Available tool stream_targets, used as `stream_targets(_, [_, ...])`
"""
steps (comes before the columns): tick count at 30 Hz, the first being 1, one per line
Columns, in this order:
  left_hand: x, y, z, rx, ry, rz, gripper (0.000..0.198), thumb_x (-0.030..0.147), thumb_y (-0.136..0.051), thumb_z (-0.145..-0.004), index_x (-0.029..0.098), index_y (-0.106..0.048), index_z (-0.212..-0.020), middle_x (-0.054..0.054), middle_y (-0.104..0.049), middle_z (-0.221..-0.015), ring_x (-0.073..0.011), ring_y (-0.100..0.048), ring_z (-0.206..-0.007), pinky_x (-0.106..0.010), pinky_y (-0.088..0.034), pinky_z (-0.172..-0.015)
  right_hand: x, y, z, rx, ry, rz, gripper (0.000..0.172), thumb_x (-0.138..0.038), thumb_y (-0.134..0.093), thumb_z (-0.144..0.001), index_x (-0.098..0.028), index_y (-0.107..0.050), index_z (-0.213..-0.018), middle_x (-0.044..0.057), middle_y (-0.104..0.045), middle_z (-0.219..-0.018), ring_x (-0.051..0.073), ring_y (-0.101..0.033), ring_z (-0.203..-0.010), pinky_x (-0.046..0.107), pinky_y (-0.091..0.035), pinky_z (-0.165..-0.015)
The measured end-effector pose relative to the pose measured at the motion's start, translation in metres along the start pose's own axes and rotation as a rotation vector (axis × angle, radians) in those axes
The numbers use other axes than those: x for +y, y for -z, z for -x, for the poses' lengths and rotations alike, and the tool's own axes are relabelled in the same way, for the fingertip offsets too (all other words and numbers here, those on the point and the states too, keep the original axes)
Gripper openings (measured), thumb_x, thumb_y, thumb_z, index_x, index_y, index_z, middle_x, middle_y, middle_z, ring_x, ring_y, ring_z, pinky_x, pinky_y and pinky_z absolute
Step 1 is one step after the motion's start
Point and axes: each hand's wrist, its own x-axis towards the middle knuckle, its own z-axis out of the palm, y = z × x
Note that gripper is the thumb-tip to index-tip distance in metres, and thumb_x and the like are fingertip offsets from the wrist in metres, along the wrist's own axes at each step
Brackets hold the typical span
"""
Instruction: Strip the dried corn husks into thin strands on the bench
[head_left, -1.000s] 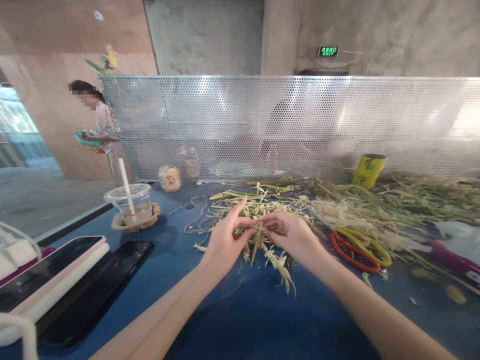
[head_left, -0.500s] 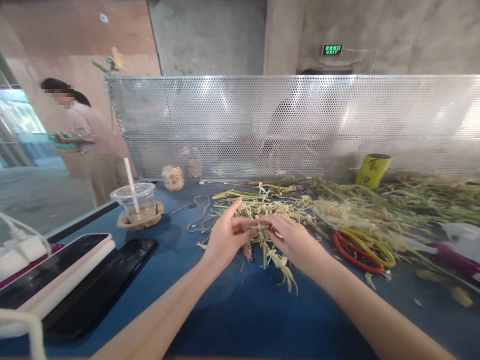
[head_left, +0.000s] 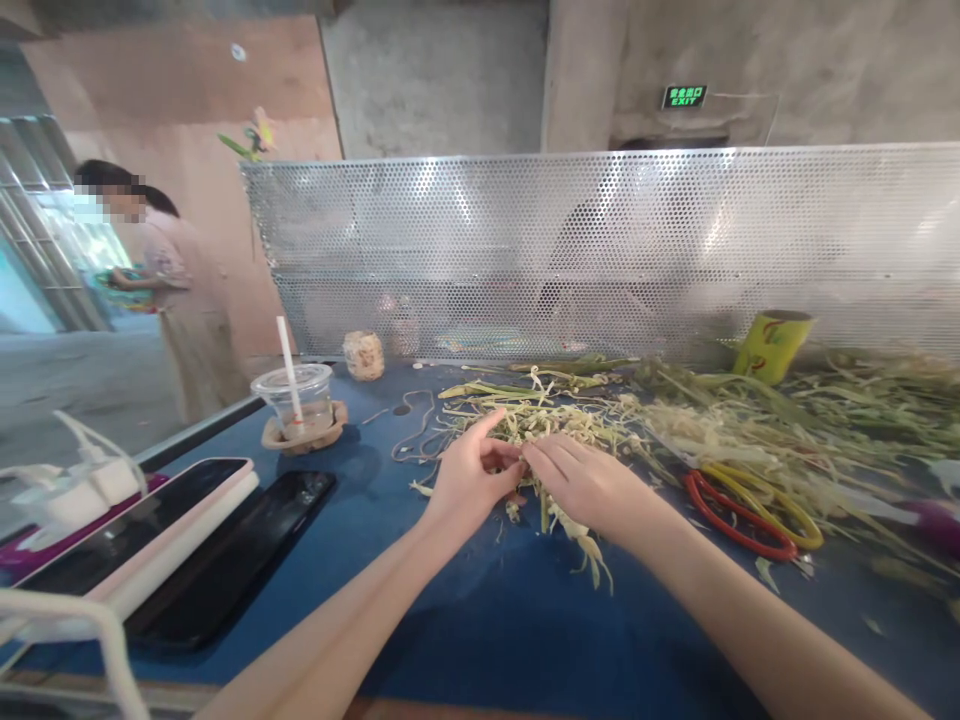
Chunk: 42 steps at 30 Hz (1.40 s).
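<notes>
My left hand (head_left: 469, 475) is closed in a pinch, its index finger and thumb meeting near the middle of the table while another digit points up. Touching its fingertips, my right hand (head_left: 581, 478) curls its fingers down over the same spot. Between them is a dried flower sprig (head_left: 587, 545), whose pale, withered blooms and green stem hang below the hands. The exact point of grip is hidden behind the right fingers. Just beyond lies a loose pile of dried flowers and stems (head_left: 592, 425).
Left are a lidded cup with a straw (head_left: 296, 400), a black phone (head_left: 232, 560), and a pink-edged phone (head_left: 142, 530). Right are red-handled scissors or pliers (head_left: 739, 520), a yellow-green tube (head_left: 772, 350) and more dried stalks. A perforated metal screen (head_left: 487, 250) stands behind. One person stands far left.
The view has swung slightly left, so things sit further right. My right fingers have closed in over the left fingertips, covering more of the sprig.
</notes>
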Motion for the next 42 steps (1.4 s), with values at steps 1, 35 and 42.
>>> stream_targets(1, [-0.001, 0.0, 0.0, 0.01, -0.02, -0.03, 0.073, 0.016, -0.063, -0.064, 0.011, -0.034, -0.132, 0.0, -0.06, -0.072, -0.0113, -0.055, -0.057, -0.029, -0.051, -0.055, 0.0, 0.0, 0.0, 0.0, 0.003, -0.005, 0.029, -0.005, -0.031, -0.085, -0.011, -0.06, -0.087, 0.013, -0.062, -0.08, 0.021, -0.059, -0.079, 0.036, -0.052, -0.074])
stream_targets(35, [-0.002, 0.003, -0.005, -0.097, 0.057, 0.15, 0.079, 0.019, -0.07, -0.064, 0.012, -0.029, -0.131, -0.001, -0.056, -0.078, -0.0085, -0.053, -0.049, -0.024, -0.048, -0.041, 0.001, 0.006, 0.007, -0.029, -0.441, -0.641, 0.039, -0.013, -0.04, -0.08, -0.023, -0.041, -0.118, 0.006, -0.062, -0.095, 0.018, -0.06, -0.085, 0.03, -0.049, -0.071])
stream_targets(42, [0.001, 0.004, -0.007, -0.024, 0.061, 0.147, 0.083, 0.021, -0.073, -0.06, 0.012, -0.031, -0.132, -0.002, -0.058, -0.079, -0.01, -0.054, -0.055, -0.023, -0.046, -0.043, 0.005, 0.0, 0.008, -0.023, -0.704, -1.002, 0.034, -0.02, -0.047, -0.078, -0.023, -0.043, -0.112, 0.004, -0.063, -0.091, 0.015, -0.063, -0.078, 0.028, -0.05, -0.069])
